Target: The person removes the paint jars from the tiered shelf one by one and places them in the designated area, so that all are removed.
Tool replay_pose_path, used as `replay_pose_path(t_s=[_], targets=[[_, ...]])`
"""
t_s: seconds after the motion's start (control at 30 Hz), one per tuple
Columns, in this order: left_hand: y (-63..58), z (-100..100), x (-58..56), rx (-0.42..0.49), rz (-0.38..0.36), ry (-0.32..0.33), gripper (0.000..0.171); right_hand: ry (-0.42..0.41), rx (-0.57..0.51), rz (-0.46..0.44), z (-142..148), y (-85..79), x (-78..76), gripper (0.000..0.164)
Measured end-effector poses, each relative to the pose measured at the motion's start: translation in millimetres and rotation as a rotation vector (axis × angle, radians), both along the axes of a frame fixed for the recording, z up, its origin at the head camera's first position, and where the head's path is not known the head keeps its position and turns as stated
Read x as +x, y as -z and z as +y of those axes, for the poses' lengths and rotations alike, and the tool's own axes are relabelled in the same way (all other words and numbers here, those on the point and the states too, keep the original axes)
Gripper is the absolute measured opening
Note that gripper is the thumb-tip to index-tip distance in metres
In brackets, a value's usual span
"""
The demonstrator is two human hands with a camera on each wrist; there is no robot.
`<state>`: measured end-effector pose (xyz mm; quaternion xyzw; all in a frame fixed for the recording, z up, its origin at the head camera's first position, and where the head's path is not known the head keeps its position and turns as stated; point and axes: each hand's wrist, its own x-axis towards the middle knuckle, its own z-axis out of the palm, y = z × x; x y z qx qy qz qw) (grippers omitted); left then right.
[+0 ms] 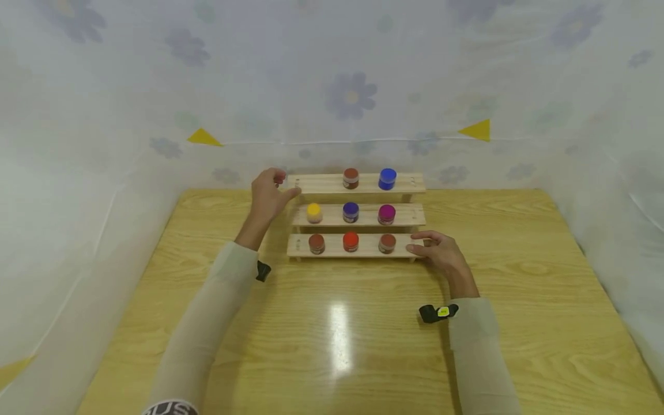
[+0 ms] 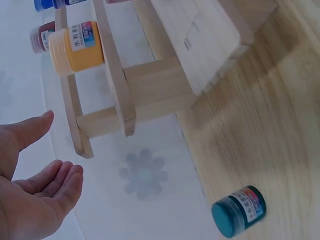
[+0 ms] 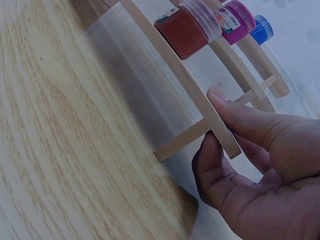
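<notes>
A three-step wooden display rack (image 1: 321, 183) holds several small paint jars with labels. On the top step are a brown jar (image 1: 350, 178) and a blue jar (image 1: 387, 179). Yellow (image 1: 313, 213), dark blue (image 1: 350, 212) and magenta (image 1: 386, 214) jars line the middle step; a red jar (image 1: 350, 241) sits between two brownish ones on the lowest. My right hand (image 1: 443, 253) pinches the right end of that lowest board between thumb and fingers. Beside the top step's left end, my left hand (image 1: 267, 199) holds nothing, its thumb and bent fingers apart.
A teal paint jar (image 2: 239, 211) stands on the wooden table (image 1: 290, 323) left of the rack, hidden in the head view. Flowered white cloth (image 1: 290, 86) walls the back and sides. Yellow triangles (image 1: 475, 131) mark the back cloth.
</notes>
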<state>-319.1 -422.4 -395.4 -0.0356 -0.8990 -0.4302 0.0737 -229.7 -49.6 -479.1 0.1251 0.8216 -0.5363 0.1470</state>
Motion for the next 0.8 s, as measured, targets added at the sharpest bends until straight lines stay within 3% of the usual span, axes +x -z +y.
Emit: replay_pose_path(t_s=[0.37,0.57,0.8], targets=[[-9.8,26,-4.3,0.033,-0.034,0.028,0.053,0.009,-0.041,0.005,-2,-2.6,1.8,0.057],[-11.8,38,-7.6,0.050,-0.010,0.052,0.051,0.006,-0.049,-0.001,-2,-4.0,1.5,0.057],[-12.5,49,-7.6,0.061,-0.025,0.072,0.047,0.008,-0.077,-0.015,-17,-32.7,13.7,0.051]])
